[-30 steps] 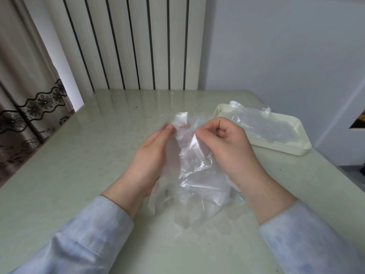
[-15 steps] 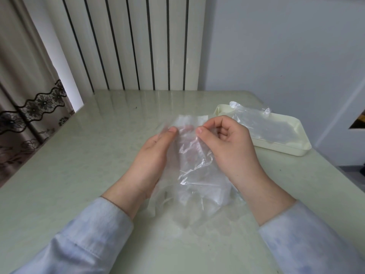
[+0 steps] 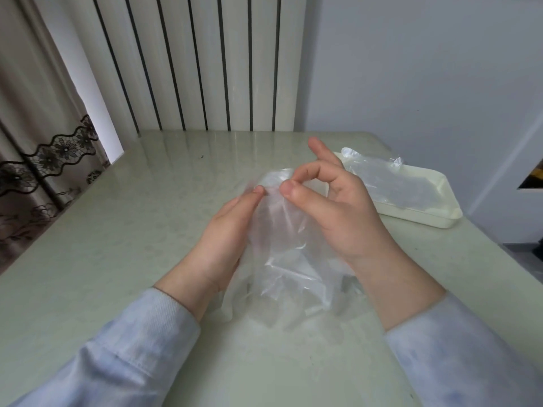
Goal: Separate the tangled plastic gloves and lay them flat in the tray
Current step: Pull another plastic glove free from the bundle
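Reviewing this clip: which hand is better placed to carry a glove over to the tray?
Probably right. The right hand pinches the top edge of the glove bundle and sits beside the cream tray; the left hand is farther away.

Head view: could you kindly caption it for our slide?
Left hand and right hand pinch tangled gloves; one glove lies in the tray.

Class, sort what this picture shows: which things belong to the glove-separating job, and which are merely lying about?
Belonging to the job: tangled gloves, pinched at the top by the left hand and right hand; tray; clear glove lying in it.
Merely about: table; radiator; curtain.
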A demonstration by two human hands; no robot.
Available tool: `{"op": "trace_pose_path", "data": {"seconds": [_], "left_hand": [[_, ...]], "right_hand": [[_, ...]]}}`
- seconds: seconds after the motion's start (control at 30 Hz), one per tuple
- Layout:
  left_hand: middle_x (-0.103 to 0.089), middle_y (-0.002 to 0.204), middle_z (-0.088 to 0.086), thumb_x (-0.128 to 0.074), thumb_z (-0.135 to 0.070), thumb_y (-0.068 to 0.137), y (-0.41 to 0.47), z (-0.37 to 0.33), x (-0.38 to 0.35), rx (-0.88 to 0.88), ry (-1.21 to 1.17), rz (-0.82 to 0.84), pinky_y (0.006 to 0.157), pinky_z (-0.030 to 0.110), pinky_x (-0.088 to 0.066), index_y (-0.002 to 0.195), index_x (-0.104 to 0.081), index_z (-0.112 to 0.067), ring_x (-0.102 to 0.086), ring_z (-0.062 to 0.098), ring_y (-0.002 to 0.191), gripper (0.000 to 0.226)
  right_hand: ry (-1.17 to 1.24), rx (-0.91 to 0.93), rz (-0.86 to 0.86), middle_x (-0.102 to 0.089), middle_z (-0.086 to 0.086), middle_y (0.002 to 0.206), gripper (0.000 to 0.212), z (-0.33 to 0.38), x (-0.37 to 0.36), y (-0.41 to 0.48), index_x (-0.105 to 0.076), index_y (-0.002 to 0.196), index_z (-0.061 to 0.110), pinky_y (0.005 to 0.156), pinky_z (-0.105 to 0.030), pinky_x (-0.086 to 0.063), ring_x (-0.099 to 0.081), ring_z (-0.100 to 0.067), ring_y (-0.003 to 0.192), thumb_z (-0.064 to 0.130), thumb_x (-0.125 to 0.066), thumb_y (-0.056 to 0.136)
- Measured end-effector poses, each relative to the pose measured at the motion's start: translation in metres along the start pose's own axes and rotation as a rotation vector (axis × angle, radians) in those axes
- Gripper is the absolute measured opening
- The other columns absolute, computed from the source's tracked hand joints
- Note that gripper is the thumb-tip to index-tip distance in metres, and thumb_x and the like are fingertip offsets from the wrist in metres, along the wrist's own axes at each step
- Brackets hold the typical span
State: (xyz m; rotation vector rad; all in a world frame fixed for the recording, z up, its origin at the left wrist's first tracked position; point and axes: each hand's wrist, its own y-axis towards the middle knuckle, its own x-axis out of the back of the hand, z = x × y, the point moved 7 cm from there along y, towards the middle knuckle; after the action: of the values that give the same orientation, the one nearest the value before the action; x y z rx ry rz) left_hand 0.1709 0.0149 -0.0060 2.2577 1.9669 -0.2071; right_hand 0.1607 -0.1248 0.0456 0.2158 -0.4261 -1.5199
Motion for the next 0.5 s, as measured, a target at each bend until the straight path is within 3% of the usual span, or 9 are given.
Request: {"op": "trace_pose_path", "data": {"seconds": [0.07,0.13,0.2,0.33,0.43,0.5], "left_hand": [[-0.078,0.105,0.007,-0.049,-0.032,0.103,-0.001,0.001,-0.002,0.013,-0.029,0.020,0.090,0.037,-0.054,0.111,-0.075,-0.015,-0.074,0.023,0.099,0.032],[-0.078,0.106,0.007,-0.050,-0.030,0.103,-0.001,0.002,-0.005,0.016,-0.044,0.030,0.092,0.037,-0.053,0.110,-0.075,-0.014,-0.074,0.022,0.100,0.031],[-0.077,0.108,0.009,-0.049,-0.033,0.103,0.000,0.006,-0.004,0.030,-0.042,0.040,0.095,0.039,-0.052,0.112,-0.075,-0.012,-0.073,0.025,0.103,0.034],[-0.077,0.110,0.009,-0.050,-0.045,0.094,-0.007,0.005,-0.017,0.023,-0.144,0.204,0.086,0.031,-0.058,0.108,-0.079,-0.016,-0.073,0.022,0.102,0.043],[-0.078,0.099,0.004,-0.069,-0.017,0.086,-0.009,-0.001,-0.022,-0.113,-0.071,0.287,0.074,0.022,-0.057,0.101,-0.080,-0.020,-0.075,0.015,0.089,0.019],[-0.077,0.099,0.008,-0.067,0.000,0.088,-0.004,0.002,-0.018,-0.124,-0.014,0.255,0.073,0.025,-0.057,0.110,-0.074,-0.013,-0.074,0.018,0.086,0.027]], "right_hand": [[-0.018,-0.055,-0.099,-0.056,0.018,0.139,0.015,-0.013,0.006,0.002,-0.070,0.077,0.030,0.106,-0.012,-0.027,-0.038,0.016,0.136,0.025,-0.080,0.085],[0.049,-0.107,-0.187,-0.067,0.031,0.096,0.011,-0.021,0.011,0.002,-0.069,0.082,0.024,0.081,-0.002,-0.040,-0.062,0.013,0.101,0.023,-0.078,0.088],[0.041,-0.103,-0.247,-0.065,0.024,0.072,0.010,-0.022,0.013,0.001,-0.068,0.085,0.017,0.065,-0.006,-0.046,-0.061,0.004,0.069,0.021,-0.076,0.090],[-0.006,-0.059,-0.314,-0.070,0.012,0.078,0.010,-0.021,0.016,0.000,-0.068,0.083,0.018,0.074,-0.014,-0.050,-0.066,-0.005,0.079,0.017,-0.076,0.090],[-0.028,-0.042,-0.318,-0.068,0.016,0.076,0.012,-0.022,0.016,0.001,-0.067,0.082,0.019,0.076,-0.018,-0.051,-0.066,-0.002,0.078,0.014,-0.076,0.089],[-0.036,-0.039,-0.317,-0.068,0.016,0.076,0.013,-0.024,0.016,0.001,-0.067,0.082,0.019,0.077,-0.019,-0.051,-0.065,-0.002,0.079,0.013,-0.076,0.088]]}}
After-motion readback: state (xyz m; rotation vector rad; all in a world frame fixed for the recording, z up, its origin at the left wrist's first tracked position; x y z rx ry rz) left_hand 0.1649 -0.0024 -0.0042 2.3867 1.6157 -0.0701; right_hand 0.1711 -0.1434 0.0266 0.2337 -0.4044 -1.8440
